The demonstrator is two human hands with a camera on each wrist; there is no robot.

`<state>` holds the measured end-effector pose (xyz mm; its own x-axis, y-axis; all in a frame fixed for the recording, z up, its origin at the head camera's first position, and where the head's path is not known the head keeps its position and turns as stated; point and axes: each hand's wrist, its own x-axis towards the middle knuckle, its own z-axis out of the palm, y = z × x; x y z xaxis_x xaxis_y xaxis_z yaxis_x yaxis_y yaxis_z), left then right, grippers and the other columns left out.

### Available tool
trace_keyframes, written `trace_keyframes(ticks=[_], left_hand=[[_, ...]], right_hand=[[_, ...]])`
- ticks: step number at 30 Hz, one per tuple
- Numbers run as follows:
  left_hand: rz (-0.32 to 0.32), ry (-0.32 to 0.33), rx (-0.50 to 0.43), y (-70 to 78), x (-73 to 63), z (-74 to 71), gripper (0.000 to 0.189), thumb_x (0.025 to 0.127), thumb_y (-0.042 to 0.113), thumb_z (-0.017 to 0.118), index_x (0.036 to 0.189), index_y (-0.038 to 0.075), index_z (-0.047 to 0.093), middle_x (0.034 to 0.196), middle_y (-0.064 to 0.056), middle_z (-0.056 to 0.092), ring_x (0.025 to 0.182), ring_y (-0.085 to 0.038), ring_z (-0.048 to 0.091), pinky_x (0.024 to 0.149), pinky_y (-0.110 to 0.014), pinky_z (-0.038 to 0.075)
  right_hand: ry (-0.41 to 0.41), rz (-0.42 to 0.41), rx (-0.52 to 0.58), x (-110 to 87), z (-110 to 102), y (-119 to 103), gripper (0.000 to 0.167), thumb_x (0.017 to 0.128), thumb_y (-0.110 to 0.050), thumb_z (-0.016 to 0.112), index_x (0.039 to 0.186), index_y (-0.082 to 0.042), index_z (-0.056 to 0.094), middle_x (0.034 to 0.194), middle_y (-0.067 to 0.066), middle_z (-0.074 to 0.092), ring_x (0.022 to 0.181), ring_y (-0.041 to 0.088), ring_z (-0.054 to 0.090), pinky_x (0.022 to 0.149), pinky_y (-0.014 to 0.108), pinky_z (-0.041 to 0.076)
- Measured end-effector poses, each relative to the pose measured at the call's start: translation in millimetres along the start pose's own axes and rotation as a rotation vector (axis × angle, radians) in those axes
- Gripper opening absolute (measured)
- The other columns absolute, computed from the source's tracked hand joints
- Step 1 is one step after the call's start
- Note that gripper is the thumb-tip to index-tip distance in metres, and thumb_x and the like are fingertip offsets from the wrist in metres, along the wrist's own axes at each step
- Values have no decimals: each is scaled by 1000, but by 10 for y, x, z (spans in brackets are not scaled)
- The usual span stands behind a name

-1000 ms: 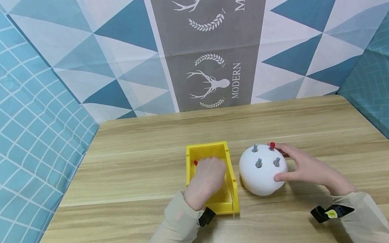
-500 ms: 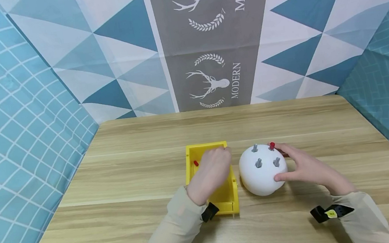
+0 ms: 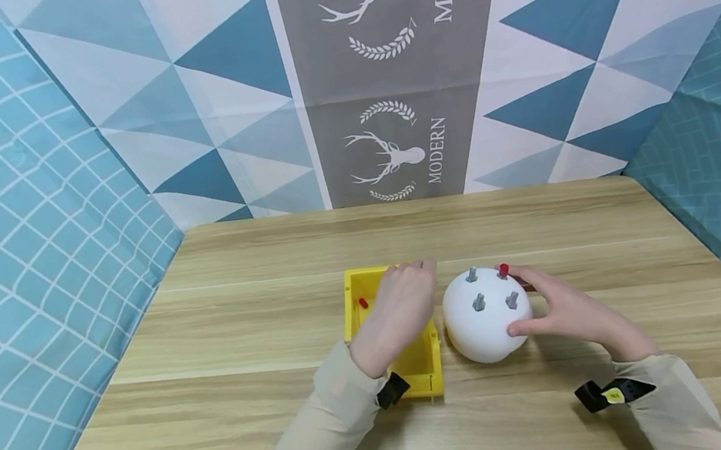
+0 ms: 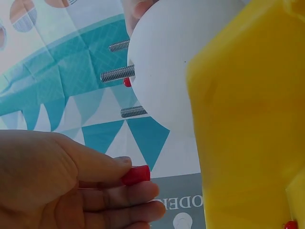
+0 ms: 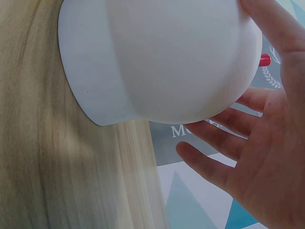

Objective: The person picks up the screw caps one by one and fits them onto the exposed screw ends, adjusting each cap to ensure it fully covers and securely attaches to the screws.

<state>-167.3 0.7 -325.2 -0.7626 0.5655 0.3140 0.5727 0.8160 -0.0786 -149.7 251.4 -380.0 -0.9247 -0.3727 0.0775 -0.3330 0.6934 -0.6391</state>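
My left hand is above the right side of the yellow bin. Between thumb and forefinger it pinches a small red cap, best seen in the left wrist view. To the right, a white dome stands on the table with several threaded metal studs sticking up. A red cap covers the stud at the far right. My right hand holds the dome's right side, thumb in front and fingers behind. In the right wrist view, the dome's smooth side hides part of the fingers.
Inside the bin lies another red cap, near its left wall. The bin stands close beside the dome on the wooden table. Patterned cloth hangs behind the table and along both sides.
My left hand has risen from inside the bin and moved right, toward the dome. The right hand and the dome have stayed in place.
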Motion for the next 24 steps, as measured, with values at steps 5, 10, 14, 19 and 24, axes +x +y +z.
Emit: trace_keyframes(ticks=[5,10,14,19,24], left_hand=[[9,45,-31,13,28,0,9,80,-1,55,77,8,56,64,1,52,52,-10,45,46,-19,34],[4,50,-91,38,54,-2,7,83,3,56,79,8,59,69,0,58,56,-10,49,49,-17,39],[-8,11,-177,52,79,-9,7,87,4,55,85,8,61,76,-2,61,63,-11,54,56,-18,45],[0,-10,-239,65,120,-14,7,89,7,55,91,7,62,83,-3,64,70,-13,58,63,-19,50],[-3,-23,-278,83,161,-21,8,89,8,55,95,7,61,88,-4,64,75,-14,59,68,-19,50]], right_hand=[[3,13,0,-3,5,16,87,69,-44,75,138,-13,34,133,13,42,115,37,46,86,61,39],[-3,7,4,-7,1,12,86,69,-43,75,138,-13,33,133,13,42,114,37,46,86,61,39],[0,2,7,-7,18,31,86,68,-44,76,137,-14,34,133,12,42,114,36,47,86,61,39],[6,-2,8,-8,28,38,85,68,-43,76,136,-13,35,132,13,43,113,36,47,86,61,39],[1,5,3,-7,14,15,85,69,-43,75,137,-12,34,133,14,42,114,37,46,86,60,40]])
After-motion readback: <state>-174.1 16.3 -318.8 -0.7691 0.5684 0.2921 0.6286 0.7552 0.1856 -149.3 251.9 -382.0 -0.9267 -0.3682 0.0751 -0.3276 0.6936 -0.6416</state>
